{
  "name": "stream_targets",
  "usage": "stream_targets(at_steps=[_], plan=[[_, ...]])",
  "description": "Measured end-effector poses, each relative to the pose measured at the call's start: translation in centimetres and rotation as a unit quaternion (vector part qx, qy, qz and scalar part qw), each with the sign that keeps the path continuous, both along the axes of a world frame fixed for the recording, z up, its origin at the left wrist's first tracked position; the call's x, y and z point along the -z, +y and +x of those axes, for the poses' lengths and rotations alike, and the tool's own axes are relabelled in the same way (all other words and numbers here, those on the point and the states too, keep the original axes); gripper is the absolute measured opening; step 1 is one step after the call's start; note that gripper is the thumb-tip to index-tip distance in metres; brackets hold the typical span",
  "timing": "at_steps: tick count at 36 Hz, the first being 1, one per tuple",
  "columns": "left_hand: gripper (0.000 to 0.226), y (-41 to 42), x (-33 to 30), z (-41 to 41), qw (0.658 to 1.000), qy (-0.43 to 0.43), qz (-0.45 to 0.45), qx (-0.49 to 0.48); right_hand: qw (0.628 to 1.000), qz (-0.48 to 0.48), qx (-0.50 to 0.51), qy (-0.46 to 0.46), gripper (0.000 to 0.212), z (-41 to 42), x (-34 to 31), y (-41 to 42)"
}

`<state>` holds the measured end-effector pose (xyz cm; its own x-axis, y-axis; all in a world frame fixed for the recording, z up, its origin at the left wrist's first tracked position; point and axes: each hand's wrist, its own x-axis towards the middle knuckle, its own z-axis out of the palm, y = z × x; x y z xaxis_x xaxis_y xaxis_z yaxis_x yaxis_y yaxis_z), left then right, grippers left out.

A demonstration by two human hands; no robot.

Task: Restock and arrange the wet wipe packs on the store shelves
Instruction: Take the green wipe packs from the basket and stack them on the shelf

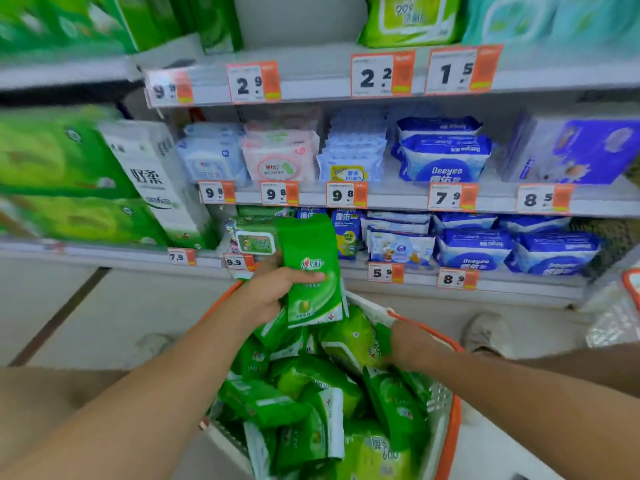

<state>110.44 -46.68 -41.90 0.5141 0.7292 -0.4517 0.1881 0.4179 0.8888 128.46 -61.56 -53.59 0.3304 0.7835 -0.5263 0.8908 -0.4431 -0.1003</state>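
My left hand [268, 292] grips a stack of slim green wet wipe packs [313, 271], held upright just above the basket and in front of the lowest shelf. My right hand [403, 344] reaches down into the orange-rimmed basket [450, 420], its fingers buried among the green packs [311, 400] so their pose is hidden. The basket is full of several green wipe packs lying loose. On the lowest shelf, right behind my left hand, stands a green lidded wipe pack [256, 237].
Three shelf levels hold wipe packs: pale blue and pink packs [280, 157] in the middle, blue Deeyeo packs [446, 157] to the right and below. Green tissue bundles [62, 161] fill the left side. Price tags line the shelf edges. My shoe [485, 332] stands on the floor.
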Motion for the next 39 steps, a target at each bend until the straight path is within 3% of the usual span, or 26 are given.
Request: stream_targets(at_steps=[3, 10, 13, 15, 19, 23, 27, 30, 32, 35, 39], plan=[[0.071, 0.4, 0.3, -0.3, 1.000, 0.000, 0.013, 0.003, 0.999, 0.014, 0.028, -0.036, 0.027, 0.6, 1.0, 0.8], [0.048, 2.4, 1.0, -1.1, 1.000, 0.000, 0.025, -0.011, 0.997, 0.052, 0.048, -0.018, 0.014, 6.3, 1.0, 4.8], [0.055, 4.2, 0.7, -1.4, 0.999, 0.011, 0.040, -0.001, 0.993, 0.096, 0.071, 0.009, 0.020, 8.0, -3.9, 7.6], [0.059, 5.6, 0.0, -1.3, 0.998, 0.019, 0.062, -0.004, 0.981, 0.129, 0.108, 0.099, 0.021, 8.2, -9.2, 9.6], [0.051, 8.4, -3.2, 0.2, 0.992, 0.007, 0.120, -0.030, 0.869, 0.241, 0.238, 0.361, 0.008, 7.0, -20.0, 12.0], [0.048, 9.1, -7.3, 2.0, 0.989, -0.047, 0.138, -0.015, 0.781, 0.295, 0.269, 0.480, 0.008, 4.9, -25.8, 13.2], [0.044, 7.6, -8.1, 3.7, 0.987, -0.103, 0.125, -0.002, 0.725, 0.293, 0.270, 0.562, 0.012, 4.0, -25.3, 14.4], [0.038, 6.9, -7.9, 5.2, 0.985, -0.143, 0.100, -0.011, 0.744, 0.300, 0.251, 0.541, 0.016, 3.9, -24.1, 15.6], [0.037, 7.6, -8.5, 5.9, 0.983, -0.147, 0.109, -0.026, 0.768, 0.309, 0.218, 0.517, 0.001, 4.9, -24.7, 16.2], [0.034, 10.1, -10.0, 5.8, 0.978, -0.135, 0.155, -0.036, 0.791, 0.279, 0.150, 0.524, 0.044, 8.2, -27.1, 16.9], [0.040, 13.0, -11.3, 3.9, 0.973, -0.115, 0.197, -0.020, 0.822, 0.237, 0.070, 0.514, 0.056, 11.1, -28.5, 17.0]])
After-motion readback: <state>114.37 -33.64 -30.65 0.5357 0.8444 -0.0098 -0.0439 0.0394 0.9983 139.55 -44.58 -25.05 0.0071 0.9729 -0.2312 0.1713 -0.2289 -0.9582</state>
